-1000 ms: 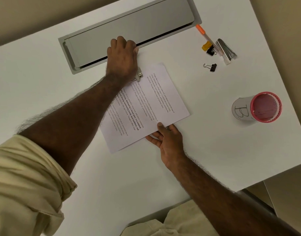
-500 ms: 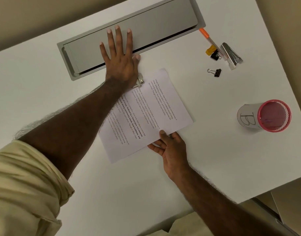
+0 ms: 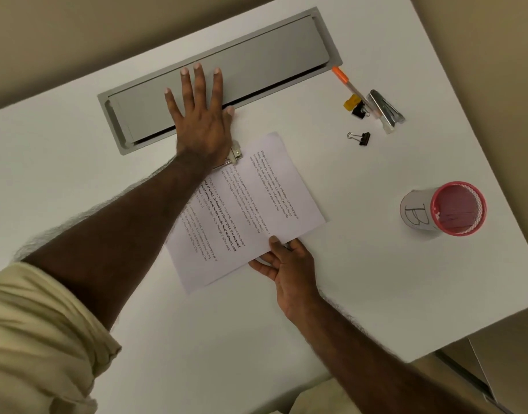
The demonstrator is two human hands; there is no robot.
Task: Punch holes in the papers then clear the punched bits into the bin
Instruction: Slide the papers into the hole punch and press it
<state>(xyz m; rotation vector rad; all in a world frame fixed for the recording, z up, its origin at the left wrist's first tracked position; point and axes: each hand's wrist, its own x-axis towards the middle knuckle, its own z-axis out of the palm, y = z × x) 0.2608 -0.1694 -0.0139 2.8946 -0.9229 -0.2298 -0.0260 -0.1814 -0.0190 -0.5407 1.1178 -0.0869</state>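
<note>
Printed white papers (image 3: 256,201) lie slanted on the white table. Their far edge sits in a metal hole punch (image 3: 235,153), of which only one silver end shows. My left hand (image 3: 201,121) lies over the punch with its palm down and its fingers straight and spread, reaching onto the grey panel behind. My right hand (image 3: 286,267) holds the near edge of the papers, thumb on top and fingers under the sheet. A pink mesh bin (image 3: 457,207) with a white label marked B lies at the right.
A grey recessed cable panel (image 3: 256,64) runs along the back of the table (image 3: 376,279). An orange pen (image 3: 350,86), a silver stapler (image 3: 385,110), a yellow clip and two black binder clips (image 3: 359,138) lie at the back right. The table's right edge is close to the bin.
My left hand was curled over the punch a second ago; its fingers have since straightened and spread flat. My right hand has kept its hold on the papers.
</note>
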